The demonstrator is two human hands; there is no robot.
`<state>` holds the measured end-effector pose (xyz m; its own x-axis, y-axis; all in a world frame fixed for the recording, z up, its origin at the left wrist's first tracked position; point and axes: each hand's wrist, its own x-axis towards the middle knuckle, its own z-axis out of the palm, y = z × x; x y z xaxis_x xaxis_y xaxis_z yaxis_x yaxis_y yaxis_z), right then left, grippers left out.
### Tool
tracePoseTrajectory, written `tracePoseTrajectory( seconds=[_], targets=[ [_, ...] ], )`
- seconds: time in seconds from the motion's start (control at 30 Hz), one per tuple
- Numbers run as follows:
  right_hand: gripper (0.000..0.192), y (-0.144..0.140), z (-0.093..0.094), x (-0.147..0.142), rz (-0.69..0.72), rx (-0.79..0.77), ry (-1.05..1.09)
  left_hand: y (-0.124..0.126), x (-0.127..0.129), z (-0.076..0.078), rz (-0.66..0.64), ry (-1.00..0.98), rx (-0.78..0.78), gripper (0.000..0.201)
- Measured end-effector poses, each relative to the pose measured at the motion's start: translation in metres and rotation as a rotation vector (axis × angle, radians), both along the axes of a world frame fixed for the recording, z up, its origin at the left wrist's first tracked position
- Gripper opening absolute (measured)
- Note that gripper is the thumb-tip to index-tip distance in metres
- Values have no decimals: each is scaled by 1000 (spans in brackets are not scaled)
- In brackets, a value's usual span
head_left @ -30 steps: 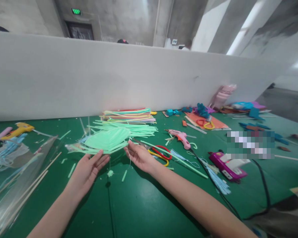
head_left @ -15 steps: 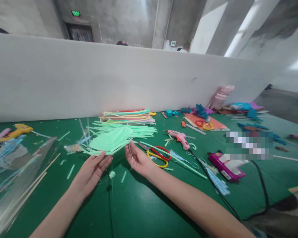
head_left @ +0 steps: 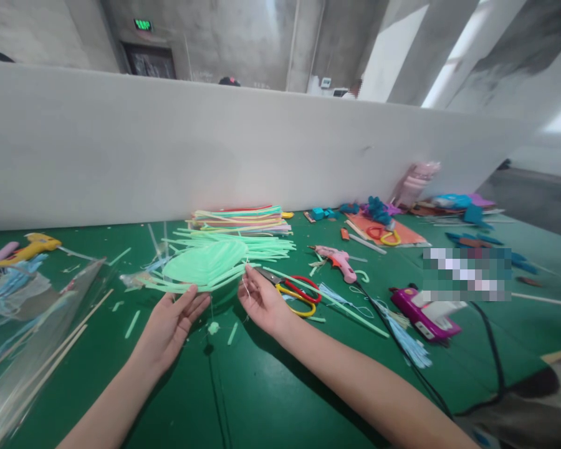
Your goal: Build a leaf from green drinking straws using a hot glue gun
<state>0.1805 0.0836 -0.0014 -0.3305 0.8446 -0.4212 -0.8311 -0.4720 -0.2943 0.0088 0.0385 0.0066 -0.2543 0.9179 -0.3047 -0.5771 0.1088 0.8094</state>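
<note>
Green leaf-shaped piece held above the table, near edge pinched in your left hand, your right hand pinching its right end, left end reaching farther left than half a second ago.

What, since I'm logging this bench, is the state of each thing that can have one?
Green leaf shape: raised, held by left hand
Coloured strips: stacked
Pink glue gun: lying down
Yellow glue gun: lying down
Nearer scissors: lying down, blades partly hidden
Green wall sign: lit
</note>
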Motion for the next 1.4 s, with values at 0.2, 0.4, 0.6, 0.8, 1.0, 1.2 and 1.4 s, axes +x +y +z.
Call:
tracePoseTrajectory(
  seconds=[0.2,0.4,0.6,0.8,1.0,1.2,1.4],
  targets=[
    [25,-8,4,-2,166,2,44,-1,4,0,-46,15,3,15],
    [31,-11,3,-5,170,29,27,-1,6,-1,-58,11,-5,17],
    [24,-12,-2,-10,60,70,-71,-2,4,-3,-73,14,8,14],
    [25,-9,-5,-11,58,59,-100,-1,3,-5,-108,-5,8,16],
    [19,-3,-7,-10,-7,171,-212,-3,2,1,-135,-27,25,13],
    [34,1,-12,-9,-149,340,-412,-2,5,4,-111,-8,43,25],
    [34,10,-9,-2,-148,375,-500,-4,9,3,-129,37,28,17]
  ],
)
